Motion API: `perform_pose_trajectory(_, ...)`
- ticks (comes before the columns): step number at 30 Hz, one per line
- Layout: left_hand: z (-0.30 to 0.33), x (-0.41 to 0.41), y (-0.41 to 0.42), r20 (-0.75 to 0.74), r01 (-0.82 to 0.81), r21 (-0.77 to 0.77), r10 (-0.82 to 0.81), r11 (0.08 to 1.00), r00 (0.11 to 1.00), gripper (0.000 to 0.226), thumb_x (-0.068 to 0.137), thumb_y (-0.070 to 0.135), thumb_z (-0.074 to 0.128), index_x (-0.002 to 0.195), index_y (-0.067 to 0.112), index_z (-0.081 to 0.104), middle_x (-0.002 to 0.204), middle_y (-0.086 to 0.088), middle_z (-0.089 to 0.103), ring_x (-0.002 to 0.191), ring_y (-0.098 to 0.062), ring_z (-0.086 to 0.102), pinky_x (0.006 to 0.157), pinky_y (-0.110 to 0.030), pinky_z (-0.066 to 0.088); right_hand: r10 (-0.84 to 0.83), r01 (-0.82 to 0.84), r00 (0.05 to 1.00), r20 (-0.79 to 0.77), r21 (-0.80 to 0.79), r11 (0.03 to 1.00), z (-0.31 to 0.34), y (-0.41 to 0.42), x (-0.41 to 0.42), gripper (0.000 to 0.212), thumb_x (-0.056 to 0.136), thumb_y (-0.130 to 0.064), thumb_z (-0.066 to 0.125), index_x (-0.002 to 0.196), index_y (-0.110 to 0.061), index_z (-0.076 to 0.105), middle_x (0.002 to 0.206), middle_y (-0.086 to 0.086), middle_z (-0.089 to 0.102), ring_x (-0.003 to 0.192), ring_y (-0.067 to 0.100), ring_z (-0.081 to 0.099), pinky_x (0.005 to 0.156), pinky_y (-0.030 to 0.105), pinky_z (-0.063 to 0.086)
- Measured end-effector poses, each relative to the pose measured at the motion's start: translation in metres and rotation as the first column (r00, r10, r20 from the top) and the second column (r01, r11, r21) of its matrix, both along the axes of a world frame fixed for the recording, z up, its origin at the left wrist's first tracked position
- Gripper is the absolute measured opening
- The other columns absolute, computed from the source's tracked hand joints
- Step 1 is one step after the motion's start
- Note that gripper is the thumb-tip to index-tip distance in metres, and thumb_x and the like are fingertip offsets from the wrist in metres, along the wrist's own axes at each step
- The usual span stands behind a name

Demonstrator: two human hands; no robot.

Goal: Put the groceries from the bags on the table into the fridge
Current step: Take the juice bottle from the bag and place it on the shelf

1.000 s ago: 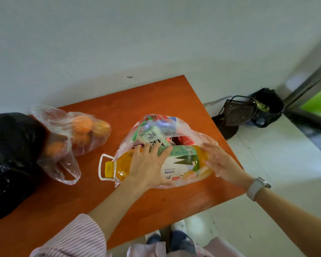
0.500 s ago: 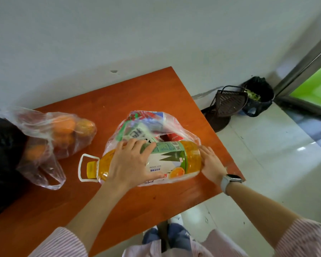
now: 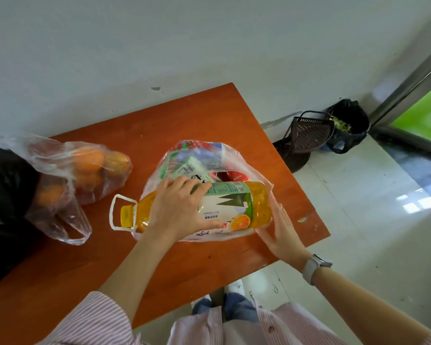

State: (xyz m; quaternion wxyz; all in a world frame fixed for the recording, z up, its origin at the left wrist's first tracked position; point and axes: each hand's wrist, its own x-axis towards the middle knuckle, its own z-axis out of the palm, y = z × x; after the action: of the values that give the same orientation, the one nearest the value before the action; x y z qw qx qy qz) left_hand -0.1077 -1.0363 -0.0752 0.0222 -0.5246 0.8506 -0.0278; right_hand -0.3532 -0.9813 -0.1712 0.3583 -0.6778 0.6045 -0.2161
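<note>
Orange-brown wooden table (image 3: pixel 159 125) against white wall, tiled floor. Left hand (image 3: pixel 182 207) grips large plastic bottle (image 3: pixel 234 207) labelled "ORANGE JUICE"; right hand (image 3: pixel 281 230), fingers straight, presses its base.

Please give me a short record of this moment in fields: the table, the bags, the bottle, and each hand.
table: orange-brown wood
bags: clear bag of oranges; black bag; clear grocery bag
bottle: orange juice bottle, lying on its side, cap end out of the grocery bag
left hand: grips the bottle from above
right hand: flat against the bottle's base
fridge: not in view
</note>
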Motion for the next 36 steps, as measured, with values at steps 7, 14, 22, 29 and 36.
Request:
perform_pose_trajectory(7, 0.006, -0.001, 0.001, 0.021, -0.016, 0.050, 0.015, 0.999, 1.000, 0.104, 0.058, 0.090, 0.018, 0.137, 0.026, 0.040, 0.137, 0.004, 0.049, 0.124, -0.018, 0.045, 0.099, -0.036, 0.034, -0.048, 0.051, 0.996, -0.078, 0.032, 0.998, 0.007, -0.009, 0.001, 0.080, 0.089, -0.026, 0.057, 0.135, -0.046, -0.005, 0.152, 0.000, 0.018, 0.140, 0.021, 0.013, 0.112, 0.046, 0.018)
perform_pose_trajectory(14, -0.002, 0.010, 0.001, -0.181, 0.056, 0.008, -0.054, 0.998, 0.982, 0.086, 0.066, 0.082, 0.031, 0.116, 0.019, 0.061, 0.117, 0.002, 0.064, 0.104, -0.019, 0.061, 0.092, -0.036, 0.045, -0.312, 0.271, 0.943, -0.120, -0.269, 0.924, 0.066, -0.025, 0.016, 0.032, 0.088, -0.017, 0.055, 0.119, -0.011, 0.057, 0.122, 0.010, 0.052, 0.117, 0.025, 0.042, 0.098, 0.041, 0.038)
perform_pose_trajectory(22, 0.010, 0.029, 0.023, -0.083, -0.108, -0.139, 0.098, 0.984, 0.992, 0.079, 0.069, 0.080, 0.031, 0.102, 0.019, 0.067, 0.104, 0.002, 0.069, 0.103, -0.019, 0.061, 0.090, -0.040, 0.033, 0.474, -0.570, 0.608, -0.637, 0.066, 0.819, 0.086, -0.054, 0.083, 0.120, 0.064, -0.078, 0.054, 0.142, -0.022, -0.020, 0.156, 0.007, -0.004, 0.142, 0.028, 0.002, 0.116, 0.052, 0.005)
perform_pose_trajectory(29, 0.014, 0.049, 0.038, -0.150, -0.192, -0.239, 0.159, 0.952, 0.976, 0.059, 0.064, 0.064, 0.067, 0.107, 0.024, 0.063, 0.113, -0.001, 0.064, 0.111, -0.021, 0.057, 0.097, -0.051, 0.034, 0.420, -0.568, 0.673, -0.608, -0.062, 0.821, 0.096, -0.061, 0.092, 0.107, 0.062, -0.078, 0.054, 0.143, -0.024, 0.011, 0.138, 0.005, 0.037, 0.116, 0.021, 0.040, 0.103, 0.039, 0.033)
perform_pose_trajectory(36, 0.037, 0.074, 0.044, -0.400, -0.189, -0.451, -0.008, 0.872, 0.917, 0.037, 0.085, 0.044, 0.047, 0.113, 0.021, 0.055, 0.122, -0.005, 0.059, 0.124, -0.021, 0.039, 0.106, -0.049, 0.020, 0.280, -0.316, 0.881, -0.382, -0.033, 0.948, 0.120, -0.041, 0.112, 0.103, 0.058, -0.055, 0.073, 0.140, -0.029, 0.015, 0.131, -0.001, 0.041, 0.115, 0.020, 0.041, 0.099, 0.038, 0.038)
